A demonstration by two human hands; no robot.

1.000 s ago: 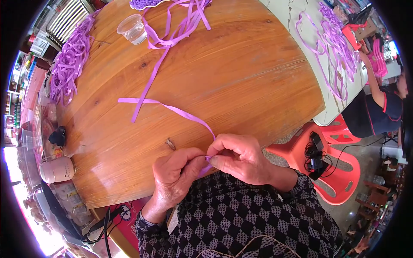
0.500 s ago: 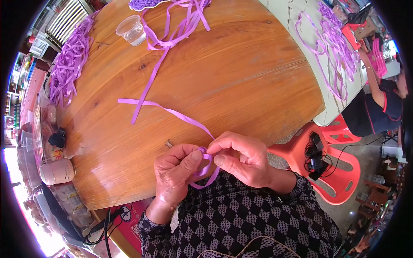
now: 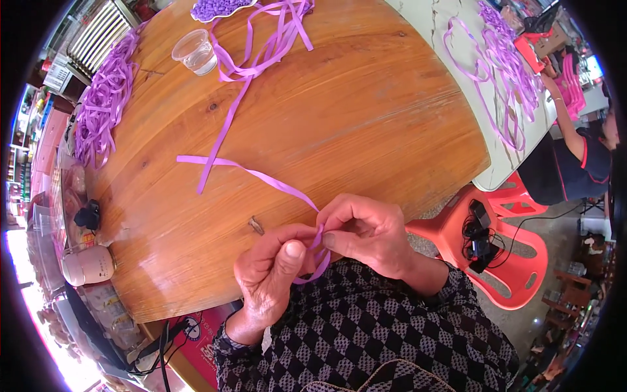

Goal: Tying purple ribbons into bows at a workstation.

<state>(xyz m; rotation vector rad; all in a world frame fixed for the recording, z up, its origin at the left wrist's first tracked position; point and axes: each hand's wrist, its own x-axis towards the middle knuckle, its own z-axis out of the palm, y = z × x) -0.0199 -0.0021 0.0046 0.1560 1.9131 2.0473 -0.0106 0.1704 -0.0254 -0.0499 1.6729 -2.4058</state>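
A narrow purple ribbon (image 3: 281, 185) runs from the table to both my hands, at the table's near edge. My right hand (image 3: 367, 234) is closed, pinching the ribbon between thumb and index finger. My left hand (image 3: 275, 264) is curled against the ribbon from the other side; its thumb is raised off the index finger, and its fingertips are partly hidden behind the ribbon. A small loop of ribbon hangs below the fingers, in front of my checked top. The ribbon's far end lies on the wooden table (image 3: 366, 124), crossing another purple strand (image 3: 225, 130).
A clear plastic cup (image 3: 196, 52) stands by a ribbon tangle (image 3: 261, 55) and a dish of purple pieces (image 3: 219, 8). More ribbon heaps lie left (image 3: 108, 98) and on the white table (image 3: 499, 65). Cables lie on a red stool (image 3: 450, 219). A person sits far right.
My left thumb has lifted off the ribbon it was pressing. The ribbon loop between my hands has become narrower. My right hand keeps its pinch, slightly higher.
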